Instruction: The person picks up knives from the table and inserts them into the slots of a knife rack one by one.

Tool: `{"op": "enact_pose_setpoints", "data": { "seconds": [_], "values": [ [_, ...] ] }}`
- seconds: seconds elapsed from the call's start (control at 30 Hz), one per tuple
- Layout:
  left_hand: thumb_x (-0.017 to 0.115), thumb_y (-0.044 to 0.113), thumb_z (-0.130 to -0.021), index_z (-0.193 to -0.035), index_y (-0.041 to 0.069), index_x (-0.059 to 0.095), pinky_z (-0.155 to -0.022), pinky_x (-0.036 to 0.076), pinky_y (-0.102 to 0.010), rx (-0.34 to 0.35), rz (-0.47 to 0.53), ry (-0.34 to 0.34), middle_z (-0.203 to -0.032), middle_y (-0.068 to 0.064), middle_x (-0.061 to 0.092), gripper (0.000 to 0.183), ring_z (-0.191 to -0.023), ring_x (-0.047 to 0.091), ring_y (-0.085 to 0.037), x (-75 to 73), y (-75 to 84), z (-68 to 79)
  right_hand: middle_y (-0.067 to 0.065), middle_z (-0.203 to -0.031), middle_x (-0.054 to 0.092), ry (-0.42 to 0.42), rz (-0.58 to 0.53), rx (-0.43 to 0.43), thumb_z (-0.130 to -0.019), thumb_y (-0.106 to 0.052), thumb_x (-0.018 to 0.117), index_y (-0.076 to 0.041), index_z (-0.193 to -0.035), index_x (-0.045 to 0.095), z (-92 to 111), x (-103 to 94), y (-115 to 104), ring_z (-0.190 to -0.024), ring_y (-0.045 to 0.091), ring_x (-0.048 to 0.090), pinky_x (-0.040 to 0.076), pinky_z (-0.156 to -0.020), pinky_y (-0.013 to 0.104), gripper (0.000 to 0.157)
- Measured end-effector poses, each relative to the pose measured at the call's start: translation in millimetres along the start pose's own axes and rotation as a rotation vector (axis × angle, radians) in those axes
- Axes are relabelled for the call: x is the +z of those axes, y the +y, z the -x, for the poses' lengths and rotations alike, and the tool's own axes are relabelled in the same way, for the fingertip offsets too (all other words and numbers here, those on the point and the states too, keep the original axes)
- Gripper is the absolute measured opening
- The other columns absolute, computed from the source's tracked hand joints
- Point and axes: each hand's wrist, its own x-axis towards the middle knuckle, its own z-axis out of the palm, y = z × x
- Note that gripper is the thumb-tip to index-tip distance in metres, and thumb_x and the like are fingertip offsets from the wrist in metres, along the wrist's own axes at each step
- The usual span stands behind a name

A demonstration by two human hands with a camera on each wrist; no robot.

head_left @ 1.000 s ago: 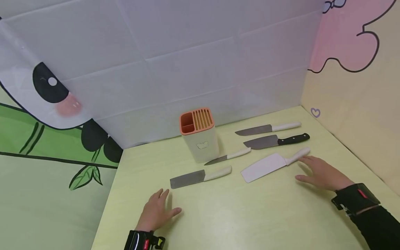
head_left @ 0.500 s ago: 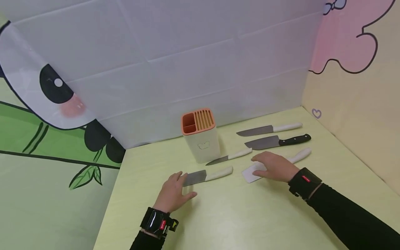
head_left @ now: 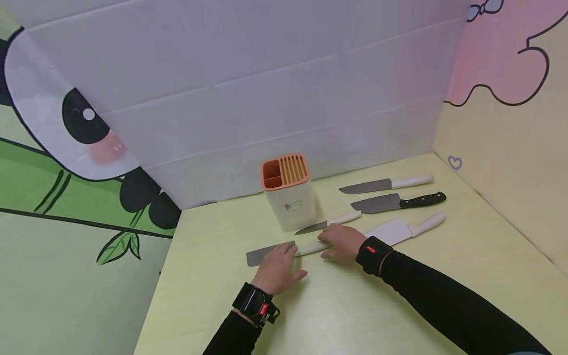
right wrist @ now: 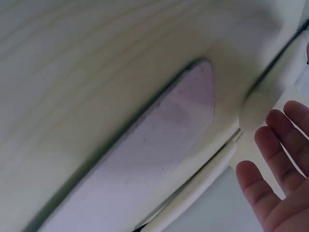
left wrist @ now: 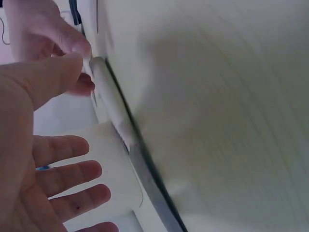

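A grey-bladed cleaver (head_left: pixel 261 255) with a cream handle lies at the front of the knives. My left hand (head_left: pixel 276 271) is over its blade near the handle, fingers loosely extended. My right hand (head_left: pixel 342 241) hovers at the handle's end, thumb and fingers spread. In the left wrist view the cleaver's handle (left wrist: pixel 112 99) shows beyond my left fingers (left wrist: pixel 72 176), apart from them. The right wrist view has that handle (right wrist: pixel 268 94) beside my right fingers (right wrist: pixel 277 145). A small paring knife (head_left: pixel 346 217) lies just behind, partly under my right hand in the head view.
A white knife block (head_left: pixel 290 209) with an orange slotted top stands behind the paring knife. To the right lie an all-white cleaver (head_left: pixel 390 230), a black-handled knife (head_left: pixel 421 200) and a white-handled knife (head_left: pixel 412 182). A cloth wall (head_left: pixel 284 98) borders the table's back.
My right hand has swept left from the all-white cleaver's handle, across its blade, to the grey cleaver's handle. My left hand has moved right and forward over the grey blade. The knives stay put.
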Motion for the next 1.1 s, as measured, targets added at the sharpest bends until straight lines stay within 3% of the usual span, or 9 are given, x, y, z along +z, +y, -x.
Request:
{"op": "enact_pose_setpoints", "data": {
  "seconds": [0.2, 0.5, 0.7, 0.97, 1.1],
  "values": [
    [0.066, 0.044, -0.085, -0.125, 0.001, 0.054, -0.098, 0.042, -0.04, 0.04, -0.065, 0.0, -0.126, -0.015, 0.055, 0.06, -0.118, 0.047, -0.028, 12.9, 7.6, -16.2, 0.0, -0.09, 0.059, -0.022, 0.047, -0.022, -0.075, -0.035, 0.076, -0.011, -0.099, 0.066, -10, 16.0, 4, -0.085, 0.017, 0.054, 0.049, -0.075, 0.035, 0.036],
    [0.069, 0.03, -0.085, -0.11, 0.002, 0.061, -0.083, 0.049, -0.033, 0.143, -0.162, 0.105, -0.104, -0.008, 0.063, 0.038, -0.092, 0.055, -0.023, 31.4, 9.5, -37.7, -0.002, -0.083, 0.056, -0.03, 0.112, -0.046, -0.077, -0.028, 0.076, -0.014, -0.093, 0.067, -14, 22.7, 7, -0.079, 0.016, 0.053, 0.048, -0.068, 0.034, 0.024],
    [0.07, 0.028, -0.083, -0.107, 0.005, 0.063, -0.068, 0.05, -0.032, 0.109, -0.173, 0.117, -0.096, -0.005, 0.063, 0.034, -0.083, 0.053, -0.021, 39.3, 9.4, -41.9, -0.002, -0.08, 0.055, -0.032, 0.123, -0.068, -0.078, -0.025, 0.075, -0.015, -0.09, 0.067, -17, 21.8, 6, -0.076, 0.015, 0.052, 0.048, -0.065, 0.033, 0.018],
    [0.069, 0.025, -0.086, -0.118, 0.01, 0.062, -0.071, 0.051, -0.034, 0.081, -0.249, 0.102, -0.103, -0.003, 0.065, 0.036, -0.09, 0.054, -0.021, 39.0, 10.2, -42.6, -0.005, -0.078, 0.053, -0.027, 0.153, -0.082, -0.078, -0.028, 0.075, -0.017, -0.088, 0.066, -13, 16.5, 5, -0.074, 0.013, 0.051, 0.047, -0.061, 0.03, 0.018],
    [0.069, 0.024, -0.085, -0.116, 0.015, 0.063, -0.068, 0.049, -0.034, 0.126, -0.253, 0.153, -0.097, 0.0, 0.067, 0.033, -0.087, 0.053, -0.019, 36.8, 8.3, -39.6, -0.005, -0.079, 0.056, -0.027, 0.133, -0.083, -0.077, -0.025, 0.076, -0.017, -0.089, 0.067, -7, 6.2, 0, -0.074, 0.013, 0.051, 0.047, -0.059, 0.031, 0.018]
  ]
}}
